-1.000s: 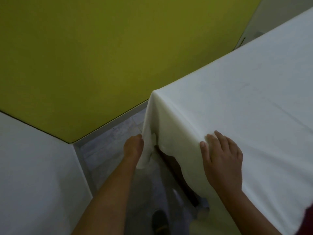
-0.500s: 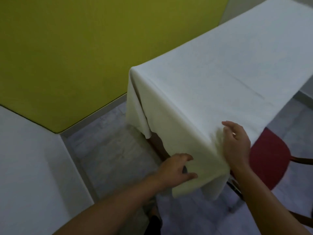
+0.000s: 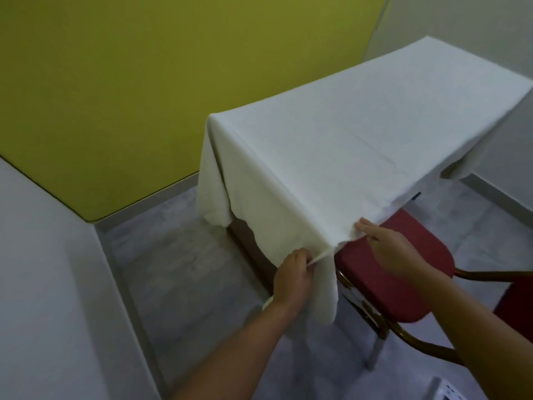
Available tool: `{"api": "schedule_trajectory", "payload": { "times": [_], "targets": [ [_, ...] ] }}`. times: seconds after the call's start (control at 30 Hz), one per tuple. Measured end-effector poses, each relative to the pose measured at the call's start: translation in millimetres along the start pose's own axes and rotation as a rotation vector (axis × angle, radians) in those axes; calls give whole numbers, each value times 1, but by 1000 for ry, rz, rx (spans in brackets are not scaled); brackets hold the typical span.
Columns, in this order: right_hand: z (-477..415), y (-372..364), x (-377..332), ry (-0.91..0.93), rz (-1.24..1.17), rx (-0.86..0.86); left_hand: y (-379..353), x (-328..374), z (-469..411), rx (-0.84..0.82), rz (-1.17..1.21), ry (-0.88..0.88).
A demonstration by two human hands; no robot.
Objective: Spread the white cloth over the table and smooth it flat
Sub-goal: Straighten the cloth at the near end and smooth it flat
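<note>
The white cloth covers the whole table top and hangs over its near end and left corner. Only a dark strip of the table shows beneath the hanging edge. At the near right corner my left hand grips a pulled fold of the cloth's hanging corner. My right hand pinches the cloth's edge just right of that corner, above the chair seat. A faint crease runs across the top.
A red padded chair with a brown metal frame stands tucked under the table's right side, below my right hand. A yellow-green wall rises behind, a grey wall on the left. Grey tiled floor lies between wall and table.
I have stepped back and to the right along the table's near end. My left hand moved from the far-left hanging corner to the near right corner; both hands now hold cloth there.
</note>
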State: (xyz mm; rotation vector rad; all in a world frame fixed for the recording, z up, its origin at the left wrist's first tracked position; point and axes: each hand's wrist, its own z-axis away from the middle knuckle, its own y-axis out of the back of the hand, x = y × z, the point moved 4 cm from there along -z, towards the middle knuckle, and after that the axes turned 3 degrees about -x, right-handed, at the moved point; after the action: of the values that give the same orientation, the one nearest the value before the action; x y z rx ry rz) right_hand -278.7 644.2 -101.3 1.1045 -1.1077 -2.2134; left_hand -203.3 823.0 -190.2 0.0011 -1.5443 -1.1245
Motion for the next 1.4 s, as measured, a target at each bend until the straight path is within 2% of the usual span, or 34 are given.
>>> {"api": "schedule_trajectory", "payload": {
  "times": [0.1,0.27,0.4,0.57,0.7,0.77,0.87,0.93,1.07,1.17,1.33,1.4],
  "targets": [
    [-7,2,0,24,54,14,5,-15,3,-1,6,-8],
    [-20,1,1,26,54,57,8,-18,29,-29,-90,-170],
    [-15,-7,3,53,45,120,11,-13,45,17,-96,-215],
    [-8,-11,5,200,300,361,6,-7,42,124,-61,-53],
    [0,-9,7,202,394,352,-8,1,39,141,-167,14],
    [0,-2,2,237,384,370,-9,13,33,182,-169,-8],
    [-14,15,-13,288,238,420,0,27,14,252,-104,21],
    [-33,23,-22,286,166,388,1,30,7,308,-96,-51],
    [-64,10,-18,178,152,179,1,27,23,394,32,-110],
    [-65,3,-13,162,147,148,7,34,29,433,88,-111],
    [-55,-4,-12,211,210,39,0,30,28,377,-74,-86],
    [-52,-2,-10,236,196,-8,1,31,28,416,-99,-95]
  ]
}}
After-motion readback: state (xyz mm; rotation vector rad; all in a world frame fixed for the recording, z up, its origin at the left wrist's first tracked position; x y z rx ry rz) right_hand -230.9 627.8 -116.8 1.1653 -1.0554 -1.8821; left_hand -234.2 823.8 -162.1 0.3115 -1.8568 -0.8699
